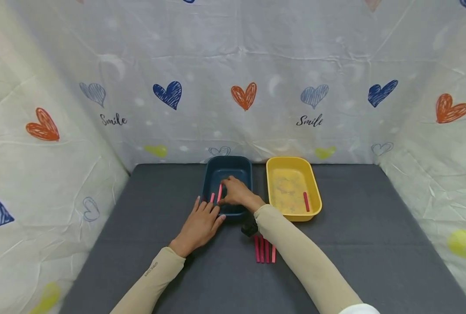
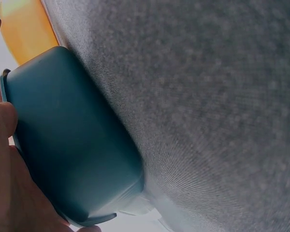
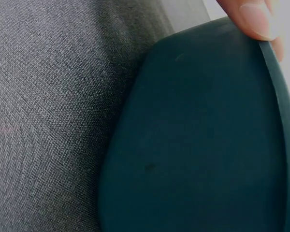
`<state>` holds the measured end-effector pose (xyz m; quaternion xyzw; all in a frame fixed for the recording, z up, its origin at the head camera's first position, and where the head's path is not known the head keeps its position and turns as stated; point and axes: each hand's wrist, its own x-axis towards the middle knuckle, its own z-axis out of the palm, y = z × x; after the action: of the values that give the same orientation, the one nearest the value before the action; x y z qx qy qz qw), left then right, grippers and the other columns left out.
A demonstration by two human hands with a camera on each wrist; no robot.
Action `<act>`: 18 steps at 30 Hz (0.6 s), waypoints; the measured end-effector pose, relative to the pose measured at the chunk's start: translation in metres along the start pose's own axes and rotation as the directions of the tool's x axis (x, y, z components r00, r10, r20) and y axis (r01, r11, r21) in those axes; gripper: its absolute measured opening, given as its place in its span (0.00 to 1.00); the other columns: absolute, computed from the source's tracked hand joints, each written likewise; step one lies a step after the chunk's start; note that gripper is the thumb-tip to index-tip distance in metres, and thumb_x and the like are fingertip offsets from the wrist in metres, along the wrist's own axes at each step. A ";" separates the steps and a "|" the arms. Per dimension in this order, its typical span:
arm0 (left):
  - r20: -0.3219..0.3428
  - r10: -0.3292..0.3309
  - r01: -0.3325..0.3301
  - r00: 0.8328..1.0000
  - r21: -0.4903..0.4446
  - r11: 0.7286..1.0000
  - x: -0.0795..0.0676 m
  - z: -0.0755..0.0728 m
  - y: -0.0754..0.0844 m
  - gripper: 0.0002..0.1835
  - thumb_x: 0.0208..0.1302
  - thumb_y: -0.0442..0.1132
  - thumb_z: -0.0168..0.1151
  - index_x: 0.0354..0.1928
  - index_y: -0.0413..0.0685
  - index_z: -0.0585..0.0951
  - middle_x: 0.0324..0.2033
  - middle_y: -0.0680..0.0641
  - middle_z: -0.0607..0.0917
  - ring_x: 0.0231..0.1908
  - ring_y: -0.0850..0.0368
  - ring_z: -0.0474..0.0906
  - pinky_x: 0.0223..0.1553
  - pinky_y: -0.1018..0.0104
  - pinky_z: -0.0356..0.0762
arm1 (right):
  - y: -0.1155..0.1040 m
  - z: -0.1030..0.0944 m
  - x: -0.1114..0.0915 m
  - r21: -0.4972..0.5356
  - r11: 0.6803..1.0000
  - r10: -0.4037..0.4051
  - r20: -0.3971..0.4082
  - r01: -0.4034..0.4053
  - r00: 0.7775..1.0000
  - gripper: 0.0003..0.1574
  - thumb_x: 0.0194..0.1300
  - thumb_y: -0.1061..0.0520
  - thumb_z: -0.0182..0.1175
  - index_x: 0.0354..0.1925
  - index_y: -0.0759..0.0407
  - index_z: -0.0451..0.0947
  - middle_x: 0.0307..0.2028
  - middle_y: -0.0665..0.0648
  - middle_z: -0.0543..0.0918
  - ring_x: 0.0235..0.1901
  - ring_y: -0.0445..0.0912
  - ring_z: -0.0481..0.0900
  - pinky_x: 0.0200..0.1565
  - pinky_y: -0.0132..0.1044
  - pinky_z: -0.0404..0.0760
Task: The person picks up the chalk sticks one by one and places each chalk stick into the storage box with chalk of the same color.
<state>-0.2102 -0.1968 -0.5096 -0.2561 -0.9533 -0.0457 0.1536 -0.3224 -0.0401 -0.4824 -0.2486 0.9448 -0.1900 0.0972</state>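
Note:
My right hand (image 1: pixel 236 192) reaches over the dark blue tray (image 1: pixel 249 174) and holds a bright pink stick (image 1: pixel 219 192) between thumb and finger. Beside it, another pink stick (image 1: pixel 212 197) lies in the tray near its left side. My left hand (image 1: pixel 199 224) rests on the tray's near left rim with its fingers extended. In the left wrist view, that hand's fingers lie over the edge of the blue tray (image 2: pixel 72 135). The right wrist view shows the tray's outer wall (image 3: pixel 193 135) and a fingertip (image 3: pixel 258 21) at its rim.
A yellow tray (image 1: pixel 287 187) stands to the right, with one dark red stick (image 1: pixel 306 202) inside. Several red and pink sticks (image 1: pixel 262 250) lie in a row on the grey table (image 1: pixel 354 218), partly behind my right forearm. A printed cloth (image 1: pixel 217 52) hangs behind.

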 end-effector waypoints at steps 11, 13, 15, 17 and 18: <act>-0.011 0.008 -0.008 1.000 0.002 1.000 0.000 0.001 0.000 0.15 0.74 0.52 0.52 0.39 0.46 0.75 0.39 0.41 0.80 0.50 0.42 0.75 0.68 0.35 0.59 | -0.005 0.000 -0.002 -0.006 1.000 0.021 0.031 -0.021 0.999 0.51 0.57 0.43 0.72 0.72 0.55 0.62 0.68 0.62 0.68 0.67 0.55 0.69 0.66 0.51 0.70; -0.009 0.004 -0.004 1.000 0.003 1.000 0.000 0.001 0.000 0.16 0.74 0.52 0.53 0.41 0.46 0.76 0.40 0.41 0.81 0.50 0.42 0.75 0.68 0.35 0.59 | -0.004 -0.002 -0.005 0.018 1.000 0.014 0.009 -0.014 1.000 0.51 0.57 0.43 0.72 0.72 0.55 0.62 0.68 0.62 0.68 0.66 0.55 0.70 0.65 0.51 0.71; -0.005 -0.001 0.001 1.000 0.008 1.000 0.000 0.002 0.000 0.16 0.74 0.52 0.53 0.42 0.46 0.77 0.42 0.41 0.81 0.51 0.42 0.75 0.68 0.35 0.59 | -0.003 -0.005 -0.008 0.039 0.999 0.005 -0.019 -0.004 1.000 0.50 0.57 0.44 0.72 0.72 0.55 0.63 0.67 0.62 0.68 0.65 0.56 0.71 0.64 0.51 0.72; 0.001 -0.004 0.004 1.000 0.006 1.000 0.001 0.002 -0.001 0.17 0.74 0.52 0.52 0.45 0.45 0.77 0.44 0.40 0.82 0.52 0.42 0.75 0.69 0.35 0.58 | -0.002 -0.008 -0.011 0.050 0.999 -0.003 -0.045 0.005 0.999 0.49 0.58 0.45 0.71 0.72 0.55 0.63 0.67 0.62 0.68 0.64 0.57 0.72 0.63 0.52 0.73; 0.003 -0.005 0.005 1.000 0.006 1.000 0.001 0.003 -0.001 0.17 0.74 0.53 0.52 0.46 0.45 0.78 0.45 0.40 0.82 0.52 0.42 0.75 0.69 0.35 0.58 | -0.001 -0.010 -0.014 0.054 0.998 -0.007 -0.059 0.011 0.998 0.48 0.58 0.45 0.71 0.71 0.54 0.64 0.67 0.62 0.69 0.63 0.57 0.73 0.63 0.52 0.74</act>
<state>-0.2121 -0.1969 -0.5118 -0.2534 -0.9542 -0.0426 0.1530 -0.3128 -0.0313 -0.4715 -0.2445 0.9406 -0.2232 0.0754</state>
